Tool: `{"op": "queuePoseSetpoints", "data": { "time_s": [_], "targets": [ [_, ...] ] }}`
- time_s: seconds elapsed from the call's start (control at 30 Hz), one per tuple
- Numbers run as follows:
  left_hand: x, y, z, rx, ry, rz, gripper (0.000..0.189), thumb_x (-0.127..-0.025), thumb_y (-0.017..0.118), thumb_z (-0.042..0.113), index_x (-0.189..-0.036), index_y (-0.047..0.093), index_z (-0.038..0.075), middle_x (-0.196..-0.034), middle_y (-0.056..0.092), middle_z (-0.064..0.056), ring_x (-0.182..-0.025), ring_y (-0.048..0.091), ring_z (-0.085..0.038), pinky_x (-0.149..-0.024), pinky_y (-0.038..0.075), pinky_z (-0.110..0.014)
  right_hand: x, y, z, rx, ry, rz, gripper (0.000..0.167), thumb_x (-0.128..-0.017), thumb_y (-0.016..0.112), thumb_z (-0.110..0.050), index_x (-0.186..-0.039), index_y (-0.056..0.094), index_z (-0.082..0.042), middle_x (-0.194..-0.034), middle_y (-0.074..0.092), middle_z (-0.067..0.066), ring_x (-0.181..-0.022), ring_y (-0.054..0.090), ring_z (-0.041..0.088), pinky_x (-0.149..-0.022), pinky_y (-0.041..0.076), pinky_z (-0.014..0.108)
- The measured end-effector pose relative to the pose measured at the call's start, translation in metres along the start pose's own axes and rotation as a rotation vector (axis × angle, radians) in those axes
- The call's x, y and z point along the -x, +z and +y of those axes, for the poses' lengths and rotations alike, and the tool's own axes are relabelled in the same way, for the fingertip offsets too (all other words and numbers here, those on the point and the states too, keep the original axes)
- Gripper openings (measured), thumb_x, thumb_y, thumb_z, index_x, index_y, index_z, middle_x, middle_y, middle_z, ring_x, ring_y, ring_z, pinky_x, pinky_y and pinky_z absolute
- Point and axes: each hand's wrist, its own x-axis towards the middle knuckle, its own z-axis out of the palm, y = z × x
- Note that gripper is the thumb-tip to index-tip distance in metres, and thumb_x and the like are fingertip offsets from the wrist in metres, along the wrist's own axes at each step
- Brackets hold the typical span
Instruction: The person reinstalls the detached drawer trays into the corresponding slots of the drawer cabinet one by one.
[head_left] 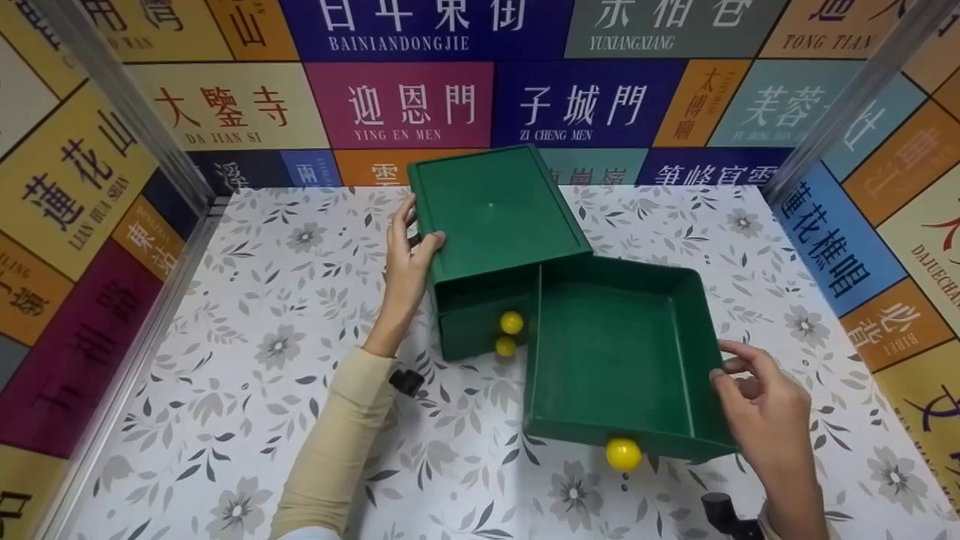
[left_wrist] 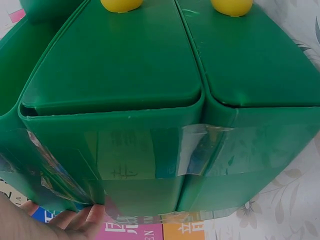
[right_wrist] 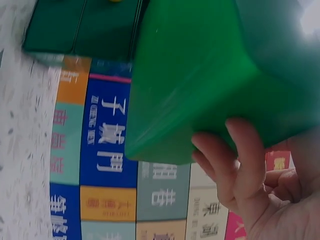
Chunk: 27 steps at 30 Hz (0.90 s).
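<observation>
A green plastic drawer cabinet [head_left: 495, 202] stands with its top facing up, showing an open slot above two closed drawer fronts with round yellow knobs [head_left: 511, 323]. My left hand [head_left: 409, 251] grips its left edge, thumb on the top and fingers along the side. A green drawer [head_left: 615, 352] is pulled out to the right of the cabinet, its far left corner overlapping the slot in the head view. My right hand [head_left: 765, 405] pinches the drawer's right wall. In the right wrist view, fingers [right_wrist: 245, 145] press against its outside. A yellow knob [head_left: 623, 454] sits on the drawer's front.
Floral-patterned white covering [head_left: 277, 345] lies under everything. Panels with coloured place-name signs [head_left: 401, 105] rise at the back and both sides, the back one close behind the cabinet. Clear tape [left_wrist: 200, 150] spans the cabinet's sections.
</observation>
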Motion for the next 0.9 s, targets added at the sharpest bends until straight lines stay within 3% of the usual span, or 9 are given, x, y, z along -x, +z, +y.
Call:
{"op": "queuePoseSetpoints", "data": {
  "time_s": [0.1, 0.23, 0.4, 0.73, 0.9],
  "targets": [
    [0.001, 0.000, 0.002, -0.003, -0.005, 0.002, 0.064, -0.089, 0.049, 0.017, -0.147, 0.024, 0.012, -0.145, 0.027, -0.016, -0.120, 0.045, -0.032, -0.096, 0.042, -0.046, 0.001, 0.006, -0.008, -0.017, -0.024, -0.010, 0.032, -0.085, 0.060, -0.003, -0.117, 0.061, -0.006, -0.092, 0.063, 0.013, -0.065, 0.053, -0.020, -0.057, 0.042, 0.002],
    [-0.007, -0.001, -0.014, 0.009, 0.000, -0.002, 0.065, -0.088, 0.051, 0.020, -0.148, 0.024, 0.017, -0.146, 0.026, -0.013, -0.120, 0.045, -0.030, -0.096, 0.042, -0.045, 0.002, 0.014, -0.018, -0.023, -0.046, -0.028, 0.031, -0.085, 0.059, -0.002, -0.117, 0.061, -0.004, -0.091, 0.063, 0.013, -0.066, 0.053, -0.020, -0.058, 0.042, 0.002],
    [-0.014, 0.000, -0.032, 0.001, 0.006, 0.013, 0.066, -0.086, 0.052, 0.027, -0.147, 0.026, 0.026, -0.146, 0.028, -0.008, -0.120, 0.046, -0.025, -0.095, 0.043, -0.043, 0.003, 0.026, -0.029, -0.026, -0.111, -0.034, 0.030, -0.085, 0.058, 0.000, -0.115, 0.060, -0.003, -0.089, 0.063, 0.010, -0.064, 0.057, -0.008, -0.059, 0.045, 0.005],
    [-0.014, 0.001, -0.034, 0.013, 0.031, 0.029, 0.065, -0.084, 0.052, 0.030, -0.145, 0.029, 0.027, -0.143, 0.031, -0.008, -0.117, 0.048, -0.026, -0.089, 0.047, -0.042, 0.006, 0.044, -0.044, -0.022, -0.187, -0.076, 0.030, -0.086, 0.057, -0.001, -0.116, 0.059, -0.003, -0.088, 0.063, 0.007, -0.064, 0.064, 0.006, -0.061, 0.049, 0.016],
    [-0.014, 0.001, -0.034, 0.014, 0.020, 0.022, 0.064, -0.085, 0.052, 0.029, -0.145, 0.029, 0.028, -0.144, 0.031, -0.006, -0.117, 0.048, -0.024, -0.089, 0.047, -0.041, 0.007, 0.052, -0.050, -0.035, -0.229, -0.085, 0.030, -0.085, 0.057, 0.000, -0.115, 0.060, -0.003, -0.086, 0.063, 0.007, -0.062, 0.062, 0.006, -0.059, 0.048, 0.017]
  ]
}}
